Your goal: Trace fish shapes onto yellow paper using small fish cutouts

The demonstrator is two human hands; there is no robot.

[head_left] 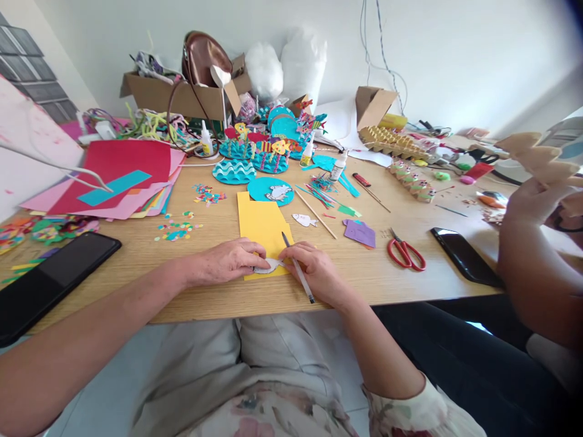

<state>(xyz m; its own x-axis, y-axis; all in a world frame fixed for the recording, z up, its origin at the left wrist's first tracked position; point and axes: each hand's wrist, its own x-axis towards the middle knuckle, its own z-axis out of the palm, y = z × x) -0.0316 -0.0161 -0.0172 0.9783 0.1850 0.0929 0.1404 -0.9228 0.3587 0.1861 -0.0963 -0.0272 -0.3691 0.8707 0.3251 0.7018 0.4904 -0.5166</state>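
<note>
A yellow sheet of craft paper [262,221] lies in front of me with one corner cut away. On its near end rests a white paper fish cutout [268,266]. My left hand [232,260] presses the cutout's left side with its fingertips, fingers stretched out. A pen [301,276] lies between the fingers of my right hand [319,273], its tip pointing away from me. That hand's fingertips touch the cutout's right end. Just beyond the right hand lies another small white paper fish [304,220]. A turtle cutout [279,192] sits on a blue disc [259,189].
Red-handled scissors [405,252] and a phone [464,255] lie to the right; another phone [59,273] is at left. Glue bottles [337,165], coloured sheets [132,164] and blue fish decorations [273,159] stand farther back. At right, a co-worker's hand [528,203] holds a beige shape [540,159].
</note>
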